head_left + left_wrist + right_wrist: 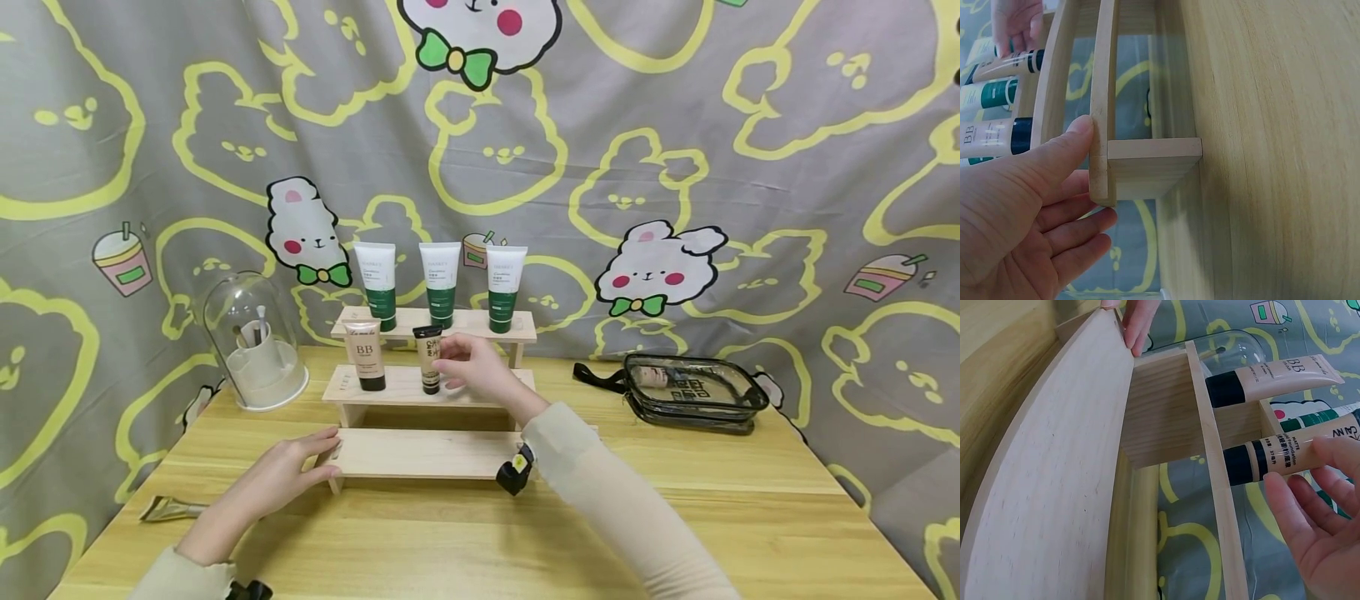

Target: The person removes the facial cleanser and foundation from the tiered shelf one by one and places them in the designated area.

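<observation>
A three-tier wooden display stand (435,454) stands on the table. My left hand (288,471) pinches the left end of its lowest board, thumb on one face and index finger curled by the other (1054,206). On the middle tier a black-and-beige liquid foundation tube (429,358) stands cap down. My right hand (480,367) is at its right side, loosely bent fingertips touching the tube, not wrapped round it (1329,512). A beige BB cream tube (365,354) stands to its left. Three white-and-green tubes (441,283) stand cap down along the top tier.
A clear dome case (258,367) with makeup brushes stands at the back left. A flat brush (172,508) lies near my left forearm. At the right is a transparent black-trimmed pouch (693,392) with a tube inside. A patterned curtain (645,100) hangs behind the table.
</observation>
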`<state>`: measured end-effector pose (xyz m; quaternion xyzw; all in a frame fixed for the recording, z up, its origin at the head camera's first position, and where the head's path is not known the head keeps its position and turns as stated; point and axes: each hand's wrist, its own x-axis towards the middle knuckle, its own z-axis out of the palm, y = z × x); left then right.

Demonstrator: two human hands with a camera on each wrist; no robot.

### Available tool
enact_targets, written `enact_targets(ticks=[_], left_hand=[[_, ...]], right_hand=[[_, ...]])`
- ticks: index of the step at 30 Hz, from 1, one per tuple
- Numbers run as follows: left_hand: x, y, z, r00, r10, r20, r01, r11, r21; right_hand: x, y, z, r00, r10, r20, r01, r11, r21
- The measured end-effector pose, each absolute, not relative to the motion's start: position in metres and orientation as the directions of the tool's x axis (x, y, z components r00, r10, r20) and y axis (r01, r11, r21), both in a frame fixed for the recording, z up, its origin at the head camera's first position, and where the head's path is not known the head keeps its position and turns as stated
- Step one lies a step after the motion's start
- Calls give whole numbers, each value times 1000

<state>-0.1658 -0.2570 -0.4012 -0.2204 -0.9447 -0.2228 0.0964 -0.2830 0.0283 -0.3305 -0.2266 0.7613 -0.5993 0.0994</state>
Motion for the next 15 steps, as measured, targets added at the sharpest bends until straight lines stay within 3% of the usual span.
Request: enact_targets(ticks=[15], left_hand=[[-168, -258, -403, -885, 374, 278, 459, 806, 374]], right_hand=[[-282, 27, -333, -871, -470, 142, -252, 180, -951]])
